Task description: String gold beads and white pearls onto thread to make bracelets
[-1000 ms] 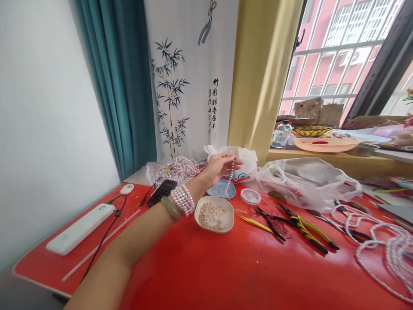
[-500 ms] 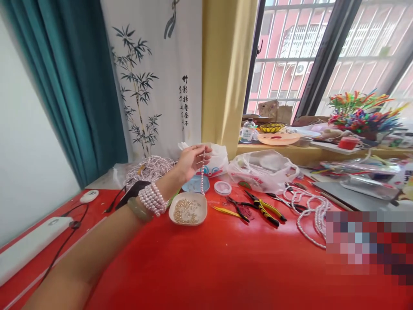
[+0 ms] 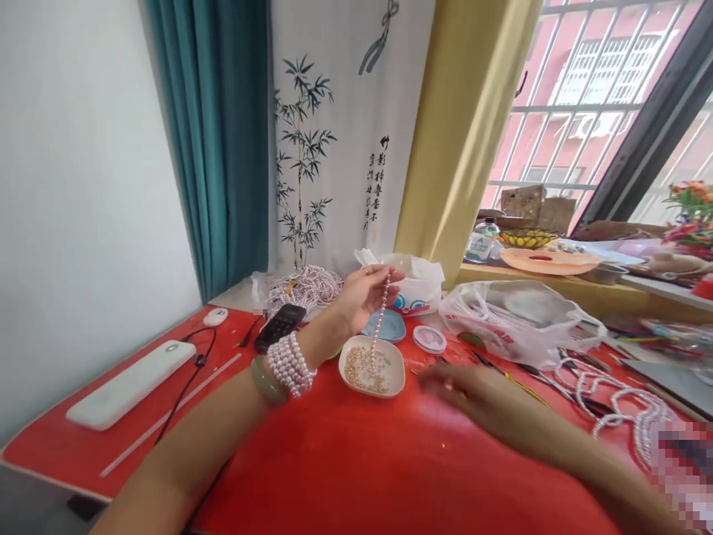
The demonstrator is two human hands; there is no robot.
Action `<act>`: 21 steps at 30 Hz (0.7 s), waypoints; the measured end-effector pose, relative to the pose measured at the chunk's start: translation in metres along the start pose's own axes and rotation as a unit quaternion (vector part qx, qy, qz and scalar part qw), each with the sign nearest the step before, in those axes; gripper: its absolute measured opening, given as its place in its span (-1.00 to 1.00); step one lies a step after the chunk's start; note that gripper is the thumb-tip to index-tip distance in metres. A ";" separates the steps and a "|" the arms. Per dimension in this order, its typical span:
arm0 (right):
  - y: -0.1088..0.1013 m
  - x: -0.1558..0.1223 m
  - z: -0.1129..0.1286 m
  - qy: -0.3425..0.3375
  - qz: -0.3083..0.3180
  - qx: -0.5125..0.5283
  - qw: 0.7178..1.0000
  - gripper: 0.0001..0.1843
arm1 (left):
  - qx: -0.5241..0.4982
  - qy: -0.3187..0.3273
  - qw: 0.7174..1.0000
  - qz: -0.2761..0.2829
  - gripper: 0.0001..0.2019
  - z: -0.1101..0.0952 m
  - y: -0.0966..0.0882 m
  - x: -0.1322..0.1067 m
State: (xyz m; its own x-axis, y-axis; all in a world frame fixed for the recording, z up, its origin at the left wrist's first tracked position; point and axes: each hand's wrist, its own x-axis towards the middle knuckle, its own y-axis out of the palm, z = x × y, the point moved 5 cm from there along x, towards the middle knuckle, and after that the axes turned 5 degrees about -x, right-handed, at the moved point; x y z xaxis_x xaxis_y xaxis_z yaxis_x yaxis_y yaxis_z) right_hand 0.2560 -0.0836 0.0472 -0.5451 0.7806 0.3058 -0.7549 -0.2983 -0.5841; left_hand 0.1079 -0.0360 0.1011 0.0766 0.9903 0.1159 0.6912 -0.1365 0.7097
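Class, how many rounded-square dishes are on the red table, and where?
2: a cream dish holding gold-coloured beads, and a blue dish just behind it, near the left hand. A green edge left of the cream one may be another, partly hidden.

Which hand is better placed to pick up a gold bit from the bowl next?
Probably the right hand: it's beside the bowl, though blur hides its grip. The left hand is holding the bead strand.

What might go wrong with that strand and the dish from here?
The strand hangs from the left hand over the dish; if the grip slips, it could fall among the loose beads.

The right hand, blurred near the dish, might bump it and spill beads.
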 end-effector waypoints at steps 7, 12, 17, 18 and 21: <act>0.054 0.034 -0.030 0.073 0.058 0.299 0.950 -0.45 | -0.067 0.038 0.997 -0.031 -0.84 0.006 -0.019 0.009; 0.067 0.037 -0.032 0.111 0.056 0.332 0.935 -0.48 | -0.118 0.075 0.988 -0.071 -0.84 0.012 -0.038 0.024; 0.055 0.042 -0.041 0.104 -0.094 0.304 0.942 -0.67 | -0.149 0.057 0.984 -0.082 -0.80 0.024 -0.037 0.023; 0.053 0.041 -0.040 0.098 -0.117 0.300 0.942 -0.70 | -0.151 0.053 0.984 -0.082 -0.80 0.026 -0.035 0.022; 0.050 0.040 -0.030 0.082 -0.131 0.306 0.939 -0.71 | -0.151 0.048 0.984 -0.084 -0.79 0.028 -0.028 0.018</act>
State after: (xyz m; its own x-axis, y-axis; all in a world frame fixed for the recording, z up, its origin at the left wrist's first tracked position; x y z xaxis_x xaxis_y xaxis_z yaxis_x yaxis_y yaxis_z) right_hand 0.2074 -0.0508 0.0073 -0.2847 0.9308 0.2292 -0.9513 -0.3039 0.0524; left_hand 0.1105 -0.0141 0.0636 -0.0995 0.9945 0.0338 0.4423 0.0138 0.8967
